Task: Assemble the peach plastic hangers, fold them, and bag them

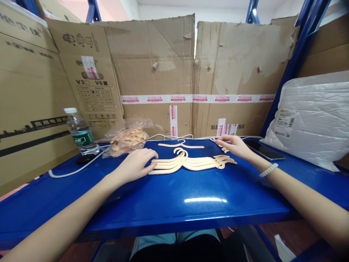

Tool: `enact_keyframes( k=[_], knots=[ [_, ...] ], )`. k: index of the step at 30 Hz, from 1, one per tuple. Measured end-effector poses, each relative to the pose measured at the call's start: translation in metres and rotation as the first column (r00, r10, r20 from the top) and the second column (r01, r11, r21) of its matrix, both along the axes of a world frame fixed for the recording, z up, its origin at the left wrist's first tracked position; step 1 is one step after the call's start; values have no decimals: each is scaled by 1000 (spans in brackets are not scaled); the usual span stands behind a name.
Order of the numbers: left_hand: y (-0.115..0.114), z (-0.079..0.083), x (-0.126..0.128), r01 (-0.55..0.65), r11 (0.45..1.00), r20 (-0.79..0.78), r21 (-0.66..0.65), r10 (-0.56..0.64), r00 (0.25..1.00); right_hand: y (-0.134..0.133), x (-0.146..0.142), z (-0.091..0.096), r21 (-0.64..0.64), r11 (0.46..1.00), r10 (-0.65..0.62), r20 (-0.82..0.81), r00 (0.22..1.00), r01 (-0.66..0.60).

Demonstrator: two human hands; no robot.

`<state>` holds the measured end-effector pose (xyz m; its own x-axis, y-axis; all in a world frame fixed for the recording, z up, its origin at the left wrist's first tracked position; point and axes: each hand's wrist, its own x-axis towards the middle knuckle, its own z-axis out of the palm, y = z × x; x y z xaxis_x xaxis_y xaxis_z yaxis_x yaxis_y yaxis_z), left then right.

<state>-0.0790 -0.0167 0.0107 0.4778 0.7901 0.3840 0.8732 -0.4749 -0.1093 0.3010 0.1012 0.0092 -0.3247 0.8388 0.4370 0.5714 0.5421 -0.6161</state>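
Observation:
Several pale wood-coloured hangers (169, 165) lie nested on the blue table, hooks toward the back. My left hand (136, 165) curls its fingers and thumb around their left ends. Small curved pieces (225, 158) of the same colour rest at the hangers' right ends. A single hanger (192, 146) lies apart behind them. To the right, my right hand (231, 145) pinches at a small wood-coloured piece, mostly hidden by the fingertips. More small pieces (225, 149) lie just beneath this hand.
A clear plastic bag (128, 140) of wood-coloured pieces and a water bottle (81, 133) stand at the left. A white cable (79, 170) runs along there. At the right are a phone (264, 150) and a white wrapped package (311, 116). Cardboard (152, 80) walls the back.

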Motion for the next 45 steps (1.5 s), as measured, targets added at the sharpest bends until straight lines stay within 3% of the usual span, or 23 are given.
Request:
enact_keyframes(
  k=[13, 19, 34, 45],
  knots=[
    [2, 0, -5, 6, 1000, -31, -17, -6, 999, 5, 5, 0, 62, 996, -58, -5, 998, 58],
    [1, 0, -4, -4, 999, -28, -46, 3, 1000, 8, 5, -4, 29, 998, -62, -3, 998, 62],
    [0, -3, 1, -6, 999, -4, -37, 6, 1000, 9, 5, -8, 44, 999, -6, 31, 1000, 4],
    [0, -8, 2, 19, 1000, 15, -16, -18, 1000, 2, -3, -4, 147, 989, 0, 148, 989, -22]
  ],
)
